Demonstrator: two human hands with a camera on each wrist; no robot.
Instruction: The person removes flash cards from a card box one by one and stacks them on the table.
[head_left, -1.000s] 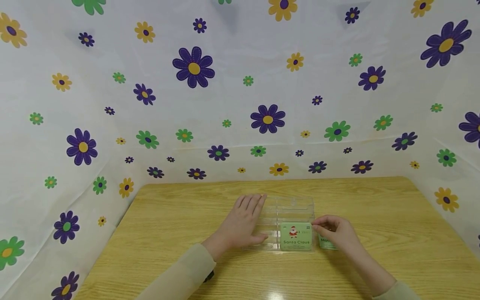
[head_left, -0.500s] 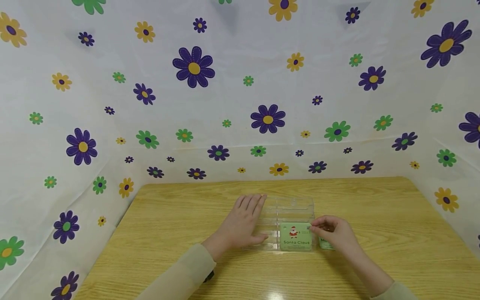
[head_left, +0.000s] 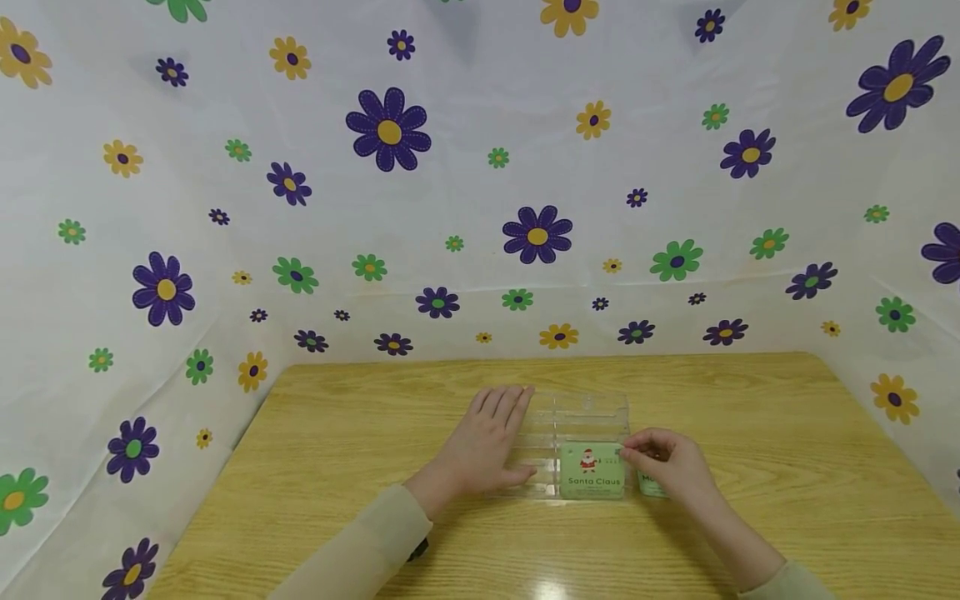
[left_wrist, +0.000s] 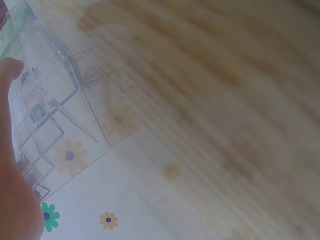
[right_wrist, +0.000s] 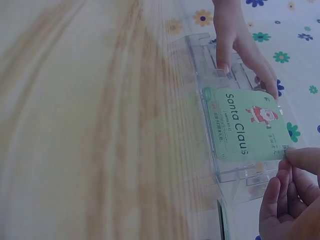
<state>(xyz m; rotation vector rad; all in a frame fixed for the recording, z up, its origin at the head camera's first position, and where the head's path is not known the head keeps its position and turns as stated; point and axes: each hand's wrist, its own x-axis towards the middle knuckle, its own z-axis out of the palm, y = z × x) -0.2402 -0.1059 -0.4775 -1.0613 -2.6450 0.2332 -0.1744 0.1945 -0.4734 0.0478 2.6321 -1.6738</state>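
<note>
A clear plastic tiered card rack (head_left: 588, 406) lies on the wooden table. My left hand (head_left: 480, 446) rests over its left half, fingers straight towards the far edge and thumb stretched out along the near tiers. In the right front section stands a light green card (head_left: 592, 472) reading "Santa Claus", with a small Santa picture. The thumb and index finger of my right hand (head_left: 670, 464) pinch this card's upper right corner, as the right wrist view also shows. Beneath that hand, right of the rack, is another green card (head_left: 652, 486), its lettering mostly covered.
The wooden table (head_left: 360, 425) extends around the rack on all sides. Behind it and at both sides hangs a white sheet (head_left: 465, 200) printed with purple, yellow and green flowers. In the left wrist view the rack's clear tiers (left_wrist: 55, 115) show side-on.
My right fingertips have shifted slightly left onto the Santa Claus card's corner. My left hand stays in place on the rack. The head view has tilted very slightly.
</note>
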